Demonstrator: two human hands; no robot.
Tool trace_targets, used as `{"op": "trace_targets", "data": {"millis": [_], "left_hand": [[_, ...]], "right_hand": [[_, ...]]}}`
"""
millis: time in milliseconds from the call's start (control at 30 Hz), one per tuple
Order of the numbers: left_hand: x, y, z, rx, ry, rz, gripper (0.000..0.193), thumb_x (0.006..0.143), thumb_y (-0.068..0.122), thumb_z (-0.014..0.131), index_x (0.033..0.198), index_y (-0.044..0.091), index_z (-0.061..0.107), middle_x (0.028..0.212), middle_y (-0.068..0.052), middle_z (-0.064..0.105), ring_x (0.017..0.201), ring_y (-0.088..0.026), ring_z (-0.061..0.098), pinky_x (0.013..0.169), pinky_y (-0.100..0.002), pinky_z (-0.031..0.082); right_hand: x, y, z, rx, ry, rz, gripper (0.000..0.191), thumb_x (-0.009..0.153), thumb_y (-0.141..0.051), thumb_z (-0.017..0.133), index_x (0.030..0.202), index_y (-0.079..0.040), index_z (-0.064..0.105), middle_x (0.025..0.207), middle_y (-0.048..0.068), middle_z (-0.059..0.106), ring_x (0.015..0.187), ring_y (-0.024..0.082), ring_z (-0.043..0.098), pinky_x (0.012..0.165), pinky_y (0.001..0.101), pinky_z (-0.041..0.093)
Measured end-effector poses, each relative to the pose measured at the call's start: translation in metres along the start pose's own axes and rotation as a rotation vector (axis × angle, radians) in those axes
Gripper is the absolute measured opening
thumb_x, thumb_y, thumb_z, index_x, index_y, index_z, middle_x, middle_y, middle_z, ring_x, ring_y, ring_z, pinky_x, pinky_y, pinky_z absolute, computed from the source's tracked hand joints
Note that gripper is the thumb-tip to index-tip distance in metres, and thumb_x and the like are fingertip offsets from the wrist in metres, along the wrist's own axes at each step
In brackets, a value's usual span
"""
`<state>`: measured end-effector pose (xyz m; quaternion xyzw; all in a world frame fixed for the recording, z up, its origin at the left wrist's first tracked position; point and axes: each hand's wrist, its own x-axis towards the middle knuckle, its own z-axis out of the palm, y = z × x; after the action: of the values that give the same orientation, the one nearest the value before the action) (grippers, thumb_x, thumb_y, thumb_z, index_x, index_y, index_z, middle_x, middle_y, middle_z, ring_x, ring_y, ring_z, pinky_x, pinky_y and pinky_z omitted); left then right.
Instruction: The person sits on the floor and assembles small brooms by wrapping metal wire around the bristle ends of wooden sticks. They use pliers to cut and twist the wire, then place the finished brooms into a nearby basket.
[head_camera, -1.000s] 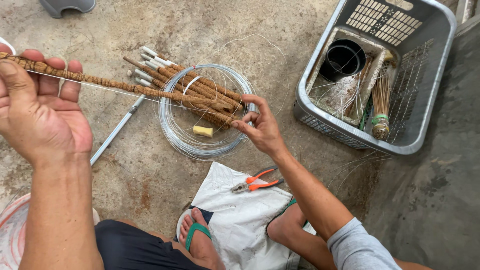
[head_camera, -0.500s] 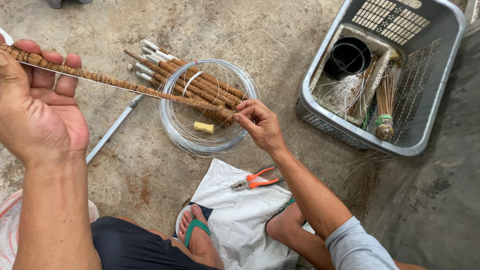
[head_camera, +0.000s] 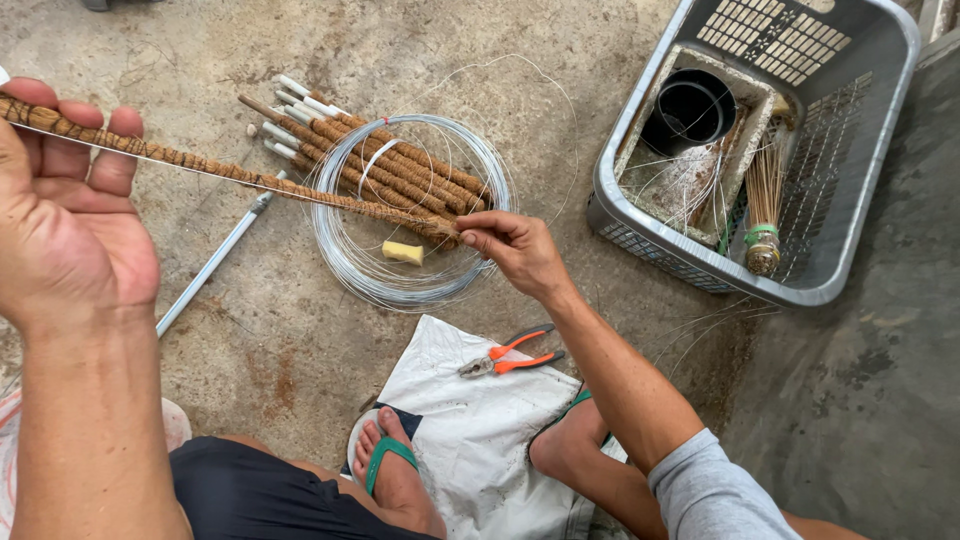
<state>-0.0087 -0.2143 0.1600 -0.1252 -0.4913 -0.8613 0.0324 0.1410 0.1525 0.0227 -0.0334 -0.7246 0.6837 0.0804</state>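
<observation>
While both hands, left (head_camera: 70, 220) and right (head_camera: 515, 250), grip the fibre-wrapped stick (head_camera: 240, 175), a grey basket (head_camera: 850, 270) sits right.

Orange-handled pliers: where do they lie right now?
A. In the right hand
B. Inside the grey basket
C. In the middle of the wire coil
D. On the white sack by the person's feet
D: the orange-handled pliers rest on the white sack, below the right hand, which pinches the fibre-wrapped stick.
</observation>
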Motion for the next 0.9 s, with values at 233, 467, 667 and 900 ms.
{"op": "trace_targets", "data": {"millis": [233,467,667,900], "left_hand": [[0.001,-0.001,-0.002,0.008,-0.011,-0.002,0.023,0.129,0.017,0.040,0.126,-0.001,0.056,0.115,-0.009,0.057,0.108,-0.018,0.059,0.110,-0.041,0.054],[-0.001,-0.002,0.002,0.018,0.000,-0.012,0.023,0.128,0.017,0.042,0.126,-0.001,0.056,0.112,-0.009,0.057,0.106,-0.019,0.060,0.109,-0.041,0.055],[-0.002,0.000,0.012,0.019,-0.030,0.020,0.024,0.128,0.020,0.046,0.130,-0.002,0.055,0.113,-0.009,0.059,0.105,-0.019,0.062,0.107,-0.042,0.057],[-0.008,0.006,0.034,-0.160,0.054,-0.028,0.024,0.128,0.018,0.042,0.147,0.004,0.045,0.111,-0.009,0.057,0.096,-0.019,0.058,0.102,-0.043,0.056]], "right_hand": [[0.004,-0.007,-0.001,-0.024,-0.077,0.069,0.025,0.091,-0.017,0.076,0.114,-0.009,0.078,0.102,0.001,0.077,0.080,0.007,0.067,0.068,0.0235,0.057],[0.006,-0.012,-0.004,-0.121,-0.147,0.043,0.025,0.092,-0.016,0.076,0.115,-0.008,0.078,0.096,-0.001,0.072,0.082,0.005,0.064,0.068,0.0227,0.053],[0.007,-0.008,-0.004,-0.182,-0.152,0.077,0.020,0.092,-0.015,0.077,0.111,-0.007,0.080,0.091,0.000,0.070,0.075,0.007,0.057,0.065,0.0248,0.050],[0.002,-0.011,-0.006,-0.227,-0.106,-0.093,0.017,0.094,-0.013,0.075,0.109,-0.005,0.077,0.095,0.001,0.071,0.082,0.008,0.063,0.071,0.0261,0.052]]}}
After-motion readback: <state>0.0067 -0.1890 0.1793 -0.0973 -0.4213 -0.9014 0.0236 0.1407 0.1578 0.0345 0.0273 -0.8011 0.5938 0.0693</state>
